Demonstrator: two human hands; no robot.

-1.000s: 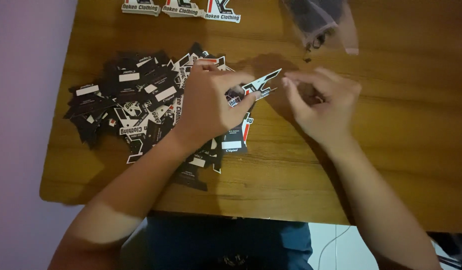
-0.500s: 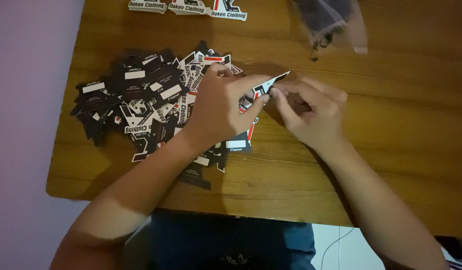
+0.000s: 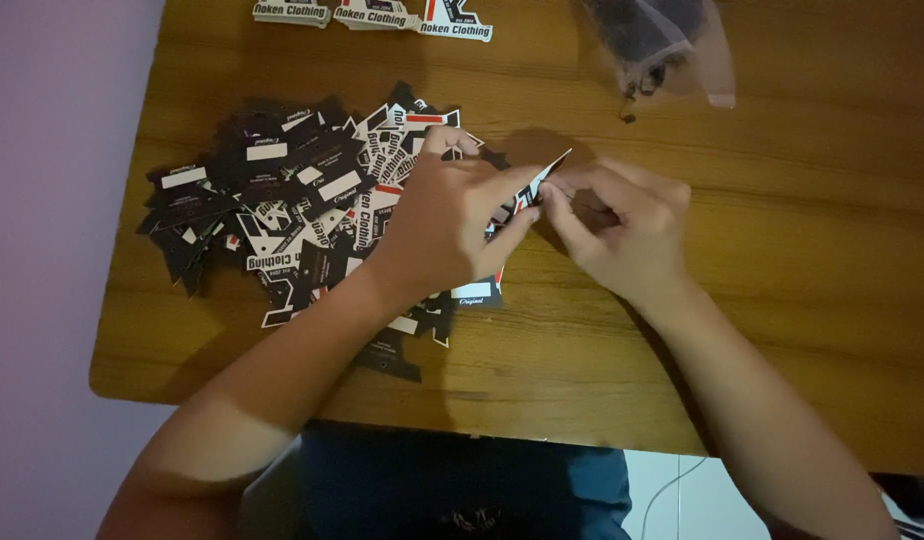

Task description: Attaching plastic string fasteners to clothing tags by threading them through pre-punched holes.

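Die-cut card tag [image 3: 542,180], black-white-red, held between both hands just above the counter [image 3: 782,250], right of the tag pile. Only its pointed upper corner and a sliver of print visible; rest hidden behind knuckles.

Left hand [image 3: 452,225]: fingers [image 3: 507,232] curled narrow, thumb and forefinger pinching the tag's left side. Wrist over the pile's right edge.

Right hand [image 3: 622,225]: fingers [image 3: 562,215] bunched narrow against the tag's right edge, tips touching it. Anything small held between them: cannot tell, too dark.

Hands touching at the fingertips, both forearms coming in from the bottom of frame.

Pile of tags [image 3: 292,215]: loose, overlapping, mostly black faces with white label strips, some white-and-red printed faces up. Spread across the counter's left half, partly under the left hand and forearm. One tag with a white strip [image 3: 479,292] poking out below the left hand.

Row of printed tags [image 3: 382,15] at the far edge, side by side, well apart from the hands.

Clear plastic bag [image 3: 662,45] with dark small contents at the far right, lying open toward the hands, one dark bit just outside its mouth.

Wooden counter, brown, purple wall at left.
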